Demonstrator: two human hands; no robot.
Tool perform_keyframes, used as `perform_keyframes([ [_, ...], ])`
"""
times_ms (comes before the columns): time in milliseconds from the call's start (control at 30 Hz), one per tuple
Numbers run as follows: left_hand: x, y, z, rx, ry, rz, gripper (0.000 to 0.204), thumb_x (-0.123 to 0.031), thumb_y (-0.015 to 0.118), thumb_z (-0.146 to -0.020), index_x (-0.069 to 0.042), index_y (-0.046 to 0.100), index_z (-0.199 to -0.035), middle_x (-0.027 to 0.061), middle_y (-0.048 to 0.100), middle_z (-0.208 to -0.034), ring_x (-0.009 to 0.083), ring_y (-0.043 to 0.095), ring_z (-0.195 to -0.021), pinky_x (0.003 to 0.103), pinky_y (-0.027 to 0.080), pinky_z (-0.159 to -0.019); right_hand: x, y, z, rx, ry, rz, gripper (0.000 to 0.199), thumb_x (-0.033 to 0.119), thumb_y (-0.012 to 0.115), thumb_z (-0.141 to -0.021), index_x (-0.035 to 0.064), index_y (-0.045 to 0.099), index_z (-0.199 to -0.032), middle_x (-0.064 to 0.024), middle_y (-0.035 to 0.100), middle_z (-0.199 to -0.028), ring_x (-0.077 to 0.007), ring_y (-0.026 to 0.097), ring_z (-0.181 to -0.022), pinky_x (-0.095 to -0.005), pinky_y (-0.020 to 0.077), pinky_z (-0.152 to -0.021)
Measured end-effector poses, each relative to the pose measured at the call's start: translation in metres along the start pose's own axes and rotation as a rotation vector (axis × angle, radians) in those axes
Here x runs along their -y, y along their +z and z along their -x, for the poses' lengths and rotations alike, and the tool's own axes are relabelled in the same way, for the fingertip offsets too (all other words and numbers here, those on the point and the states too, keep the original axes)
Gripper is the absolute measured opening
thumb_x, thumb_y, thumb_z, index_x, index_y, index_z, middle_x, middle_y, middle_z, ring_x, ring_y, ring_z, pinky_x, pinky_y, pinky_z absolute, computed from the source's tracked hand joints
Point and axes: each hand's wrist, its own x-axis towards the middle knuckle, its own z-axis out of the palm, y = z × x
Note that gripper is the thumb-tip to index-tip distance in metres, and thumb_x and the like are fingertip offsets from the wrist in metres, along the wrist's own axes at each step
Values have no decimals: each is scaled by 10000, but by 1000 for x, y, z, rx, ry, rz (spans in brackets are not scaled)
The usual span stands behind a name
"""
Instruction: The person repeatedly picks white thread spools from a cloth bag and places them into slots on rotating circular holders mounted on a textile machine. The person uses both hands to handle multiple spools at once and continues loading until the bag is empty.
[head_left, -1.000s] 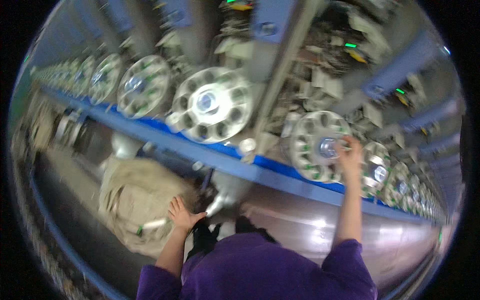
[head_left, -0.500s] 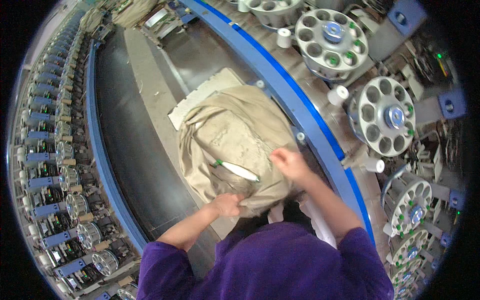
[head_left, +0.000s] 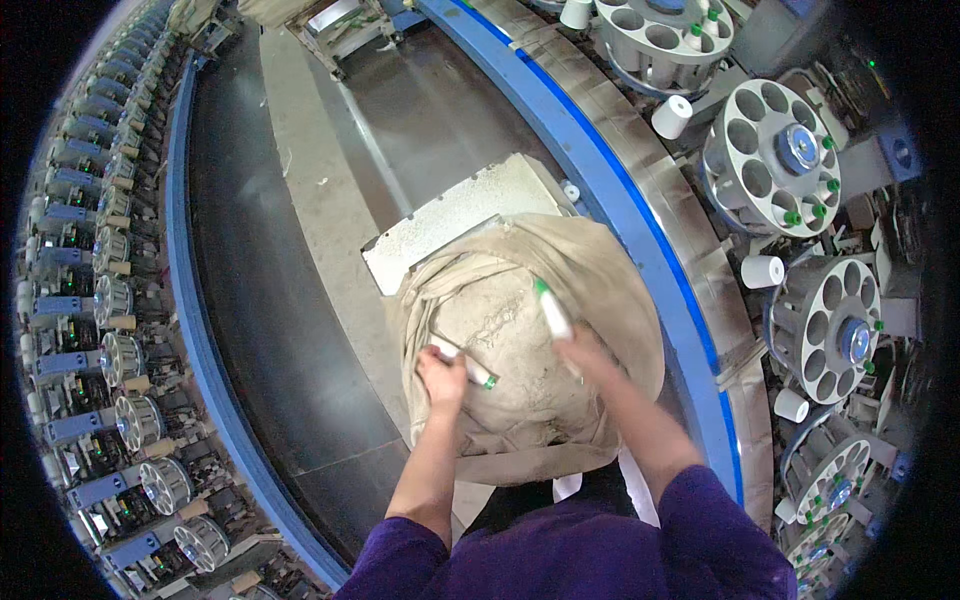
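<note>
I have the left hand [head_left: 443, 376] near the middle of the frame, fingers closed around the upper part of a slanting white bobbin [head_left: 478, 372], whose green end points down and to the right. To its right, the right hand [head_left: 590, 352] is blurred, but its fingers appear pinched on the lower end of a tilted bobbin [head_left: 554, 315], green tip uppermost; I cannot make out exactly how the fingertips sit. Both bobbins are over the beige cloth [head_left: 520, 350], which bulges and folds across the centre, with a pale board [head_left: 450, 228] just beyond its upper edge. I judge each bobbin to be light and stiff along its core, with a softer wound surface that could scuff or snag under a hard squeeze. A gentle grip near one end, where the core likely gives firm support, seems safest; smooth windings might slip if pinched too loosely. The cloth looks limp and heavy in its folds, so I would gather it by a thick fold rather than a thin edge. Over at the right of the frame, a round magazine [head_left: 770, 155] carries several green-tipped pieces in its holes, and a white cone [head_left: 762, 271] lies just below it.
</note>
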Motion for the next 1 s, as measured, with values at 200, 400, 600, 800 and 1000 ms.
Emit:
perform_keyframes([
  [200, -2, -6, -16, -39, 68, -19, 671, -164, 729, -619, 54, 368, -1142, 268, 486, -1099, 393, 477, -1046, 413, 377, -937, 119, -40, 2, -318, -8, 26, 551, 374, 583, -738, -104, 580, -1013, -247, 636, -885, -367, 622, -856, -392, 467, -767],
  [400, -10, -22, -15, 60, 154, -116, 458, -161, 664, -646, 49, 527, -1028, 281, 566, -1012, 418, 535, -986, 431, 415, -896, 137, -100, 113, -344, -609, 105, 321, 190, 567, -825, -41, 588, -1047, -115, 622, -1054, -213, 593, -921, -321, 456, -802],
  [600, -40, -65, -86, -117, 174, 355, 417, -302, 692, -706, 62, 624, -898, 214, 650, -867, 302, 621, -827, 373, 462, -760, 184, -121, 36, -345, -147, 309, 439, 292, 638, -764, -47, 583, -1037, -172, 627, -1007, -237, 611, -872, -343, 466, -760],
  [800, -83, -43, -141, 40, 26, 455, 456, -212, 668, -763, 24, 572, -1142, 150, 599, -1106, 228, 564, -1002, 310, 420, -859, 91, -17, -28, -246, -263, 244, 589, 318, 682, -740, -41, 454, -1148, -208, 605, -942, -297, 605, -864, -391, 469, -768],
  [1000, -138, -58, -149, 6, 226, 1067, 191, -94, 633, -794, -4, 598, -958, 61, 605, -789, 137, 541, -611, 257, 443, -573, 3, -21, -9, -413, -150, -59, 588, 297, 676, -745, -22, 410, -1160, -224, 598, -932, -376, 601, -852, -425, 474, -746],
])
